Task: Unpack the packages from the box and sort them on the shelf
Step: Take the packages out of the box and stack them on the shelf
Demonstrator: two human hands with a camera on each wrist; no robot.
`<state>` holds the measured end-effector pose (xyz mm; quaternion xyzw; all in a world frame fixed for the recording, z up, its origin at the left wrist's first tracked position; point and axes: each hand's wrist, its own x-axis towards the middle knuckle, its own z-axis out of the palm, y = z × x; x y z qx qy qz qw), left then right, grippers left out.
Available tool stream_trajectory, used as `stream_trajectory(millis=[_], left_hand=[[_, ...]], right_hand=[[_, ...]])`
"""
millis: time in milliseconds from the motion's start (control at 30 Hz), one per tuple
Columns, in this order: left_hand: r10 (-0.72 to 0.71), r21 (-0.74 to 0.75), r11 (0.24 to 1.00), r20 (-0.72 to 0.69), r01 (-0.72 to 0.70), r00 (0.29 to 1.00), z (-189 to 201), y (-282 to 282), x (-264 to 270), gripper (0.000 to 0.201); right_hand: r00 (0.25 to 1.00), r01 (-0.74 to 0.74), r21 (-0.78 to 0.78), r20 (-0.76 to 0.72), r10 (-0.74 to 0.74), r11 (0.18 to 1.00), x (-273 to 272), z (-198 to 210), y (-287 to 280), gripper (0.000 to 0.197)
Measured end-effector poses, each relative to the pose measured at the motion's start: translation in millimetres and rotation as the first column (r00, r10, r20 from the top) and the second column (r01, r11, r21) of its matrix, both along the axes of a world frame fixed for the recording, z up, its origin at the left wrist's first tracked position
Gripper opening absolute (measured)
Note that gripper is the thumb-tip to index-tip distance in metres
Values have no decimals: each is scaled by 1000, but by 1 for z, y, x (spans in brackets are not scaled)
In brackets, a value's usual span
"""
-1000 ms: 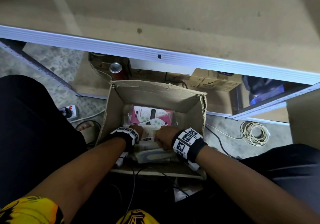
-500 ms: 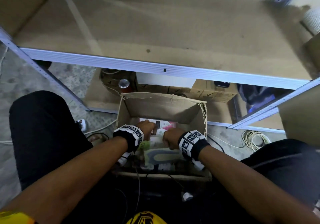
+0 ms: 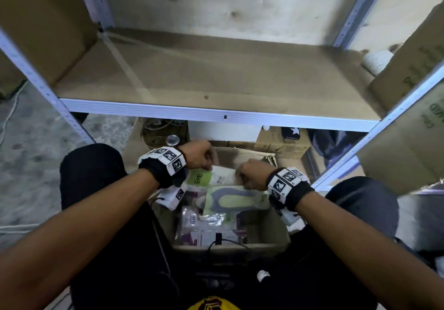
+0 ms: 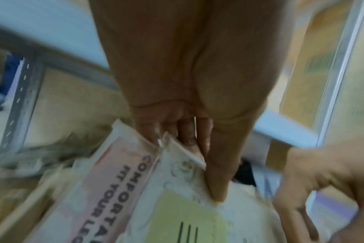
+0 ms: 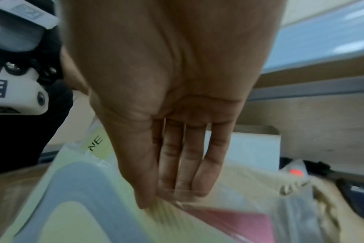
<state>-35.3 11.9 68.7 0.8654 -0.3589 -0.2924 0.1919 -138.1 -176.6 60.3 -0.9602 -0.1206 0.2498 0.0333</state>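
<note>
An open cardboard box (image 3: 230,248) sits on the floor between my knees, with several bagged packages (image 3: 204,223) still inside. Both hands hold a flat green insole package (image 3: 228,197) above the box. My left hand (image 3: 200,158) pinches its top left corner, thumb (image 4: 218,180) in front and fingers behind. A pink package (image 4: 106,189) is held behind the green package (image 4: 187,213). My right hand (image 3: 251,175) pinches the right edge of the green package (image 5: 83,205), with the pink package (image 5: 239,220) behind it. The brown shelf board (image 3: 216,77) lies bare ahead.
Cardboard boxes stand at the shelf's left (image 3: 43,21) and right (image 3: 408,65), with a white roll (image 3: 377,61) beside the right one. Metal uprights (image 3: 36,77) frame the bay. Below the shelf rail (image 3: 216,115) are boxes and a can (image 3: 172,139). A cord (image 3: 9,108) lies on the floor.
Both hands have risen out of the box, lifting the green package with them. The head view has tilted up, and more of the shelf shows.
</note>
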Motion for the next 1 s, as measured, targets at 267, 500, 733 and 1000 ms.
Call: stream_trajectory(millis=[267,500,733,1000], left_hand=[[-31,-130,990,147,51,989,107,17,26,16],[136,-391,911,-13,-130,991,164,40,51,13],[307,-598,558,-495,-575,813,149,58,75,24],[397,-489,290,-720,-823,568,123,46,114,24]], right_hand=[[958,107,98,256,-129,989,-5,99,-31,14],[880,210,317,350,-320,925,-1,156,-65,10],[793,361,836,-42,-608,413,10,164,-83,10],[665,465,881,-280,-692,91,74,146,-71,13]])
